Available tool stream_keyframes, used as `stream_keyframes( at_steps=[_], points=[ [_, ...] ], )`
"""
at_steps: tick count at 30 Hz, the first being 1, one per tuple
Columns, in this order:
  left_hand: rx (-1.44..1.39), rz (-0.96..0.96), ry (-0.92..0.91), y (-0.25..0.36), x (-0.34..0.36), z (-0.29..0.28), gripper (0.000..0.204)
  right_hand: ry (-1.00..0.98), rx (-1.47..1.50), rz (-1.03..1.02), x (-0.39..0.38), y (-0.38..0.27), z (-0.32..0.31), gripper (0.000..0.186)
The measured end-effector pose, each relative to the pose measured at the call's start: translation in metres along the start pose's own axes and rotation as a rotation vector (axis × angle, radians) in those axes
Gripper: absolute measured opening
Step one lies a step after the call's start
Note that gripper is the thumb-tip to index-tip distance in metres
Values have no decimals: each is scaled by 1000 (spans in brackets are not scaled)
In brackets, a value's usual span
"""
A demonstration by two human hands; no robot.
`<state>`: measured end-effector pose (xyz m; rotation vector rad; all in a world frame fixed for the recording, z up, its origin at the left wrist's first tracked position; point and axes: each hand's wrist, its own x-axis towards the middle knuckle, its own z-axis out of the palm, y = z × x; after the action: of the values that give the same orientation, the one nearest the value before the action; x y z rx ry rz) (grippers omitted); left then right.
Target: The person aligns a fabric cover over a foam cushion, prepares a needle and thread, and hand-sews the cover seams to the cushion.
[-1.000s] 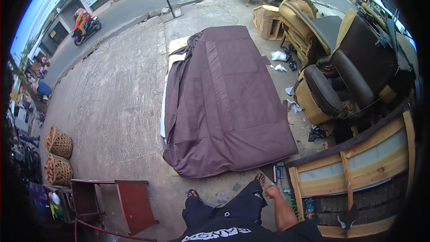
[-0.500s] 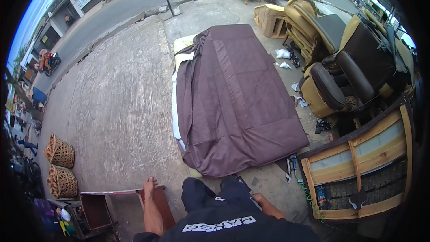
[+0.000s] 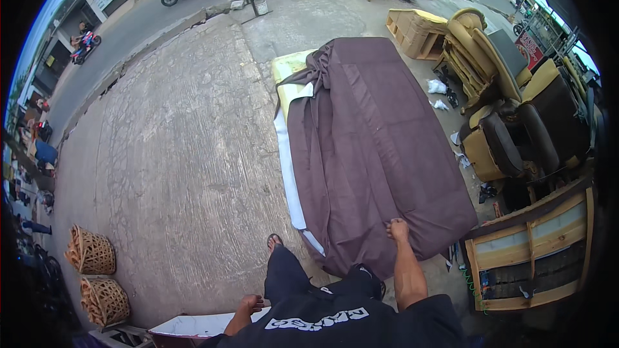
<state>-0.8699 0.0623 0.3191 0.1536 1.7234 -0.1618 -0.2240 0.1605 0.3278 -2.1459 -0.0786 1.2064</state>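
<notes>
- Black short-sleeved cloth shirt (image 3: 322,337), with blocky white lettering (image 3: 317,319) printed across it
- Loose black sleeve (image 3: 440,318) on the shirt's right side
- Dark navy cloth legwear (image 3: 284,276) ahead of the shirt
- Dark strapped sandal (image 3: 271,241), farther ahead of the shirt, left foot

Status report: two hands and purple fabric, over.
Right hand above large dark-purple fabric sheet, contact unclear. Left hand away from it. Sheet bunched along left side; pale wooden frame near its right corner.
</notes>
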Motion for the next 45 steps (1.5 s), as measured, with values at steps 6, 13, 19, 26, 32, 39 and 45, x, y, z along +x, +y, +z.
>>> stream_keyframes(
  at_steps=[6, 13, 19, 26, 32, 39, 45],
  points=[
    [97, 423, 224, 250, -17, -118, 30, -596, -530, -58, -50, -93, 244, 41],
    [415, 448, 158, 534, 41, -163, 33, -304, -291, 43, 64, -87, 398, 34],
    [791, 463, 248, 827, 185, -115, 34, -246, -45, 637, 165, -58, 536, 26],
    [1236, 912, 336, 1156, 459, 57, 50, 103, 712, 1043, 283, 12, 700, 52],
    [801, 795, -12, 1220, 594, 166, 39, 770, 1562, 959, 391, 92, 776, 51],
    [967, 628, 77, 1226, 571, 147, 36, 782, 889, 899, 353, 76, 799, 22],
    [830, 358, -95, 1207, 573, 143, 53, 462, 342, 1139, 37, -47, 857, 43]
  ],
)
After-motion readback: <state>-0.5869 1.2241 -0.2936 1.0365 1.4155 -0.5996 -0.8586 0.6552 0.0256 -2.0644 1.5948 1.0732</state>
